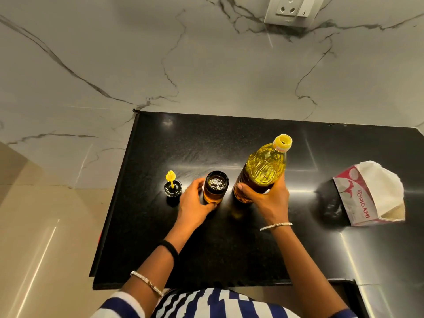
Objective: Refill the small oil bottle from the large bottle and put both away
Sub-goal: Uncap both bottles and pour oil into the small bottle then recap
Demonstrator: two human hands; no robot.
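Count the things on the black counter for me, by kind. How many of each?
Bottles: 2, the large bottle and the small bottle
Lids: 1, the black lid with a yellow spout
Boxes: 1, the tissue box
Total: 4

A glossy black surface [229,249] meets a marbled wall [206,65]. On it, left to right, stand a black cap [172,191] with a yellow spout [171,176], an open small bottle [215,187] just beside it, a large bottle [261,171] of yellow oil, and, well apart, a napkin pack [369,193].
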